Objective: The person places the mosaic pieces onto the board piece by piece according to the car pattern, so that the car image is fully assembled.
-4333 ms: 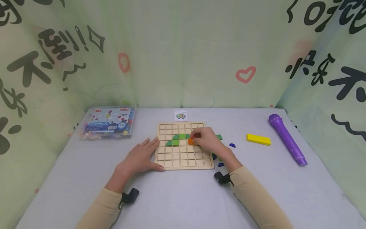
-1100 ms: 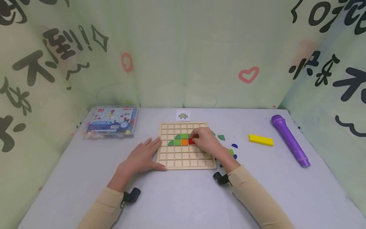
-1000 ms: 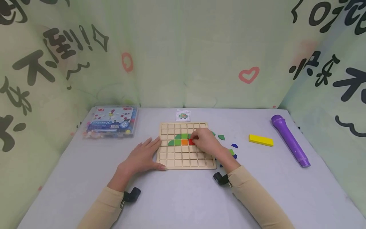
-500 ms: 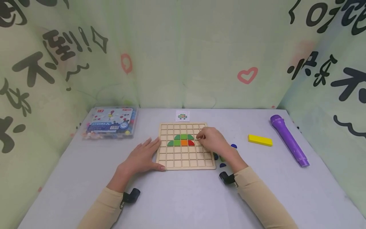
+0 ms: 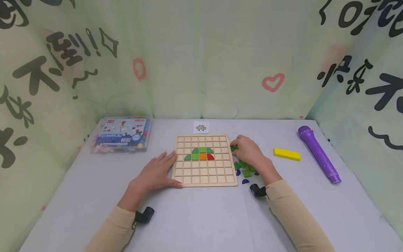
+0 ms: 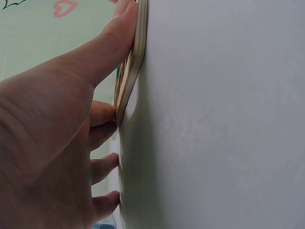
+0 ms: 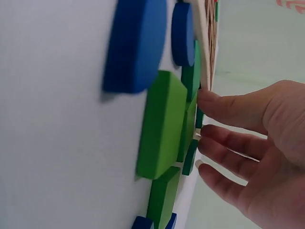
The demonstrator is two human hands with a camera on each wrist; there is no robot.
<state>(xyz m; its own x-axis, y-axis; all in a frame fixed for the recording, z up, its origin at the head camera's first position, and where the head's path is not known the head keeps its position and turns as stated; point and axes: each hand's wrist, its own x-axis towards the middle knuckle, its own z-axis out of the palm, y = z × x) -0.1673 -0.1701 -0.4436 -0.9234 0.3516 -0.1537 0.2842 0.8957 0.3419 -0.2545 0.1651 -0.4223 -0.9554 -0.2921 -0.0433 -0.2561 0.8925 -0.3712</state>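
Note:
My left hand rests on the left edge of the wooden grid board, fingers straight and spread. In the left wrist view its thumb lies along the board's rim. Green tiles, an orange tile and a rounded red tile sit in the board's cells. Beyond the board's right edge, my right hand pinches a dark green tile between thumb and fingertips; the fingers partly hide it. Loose green square tiles and blue half-round tiles lie just beside that hand.
A small pattern card lies behind the board. At the back left stands a clear plastic box with colourful contents. To the right are a yellow block and a purple microphone-shaped stick. Printed curtains surround the white table.
The orange and red tiles now lie in cells, released by my right hand. That hand has moved right, off the board, to a dark green tile. My left hand has stayed at the board's edge.

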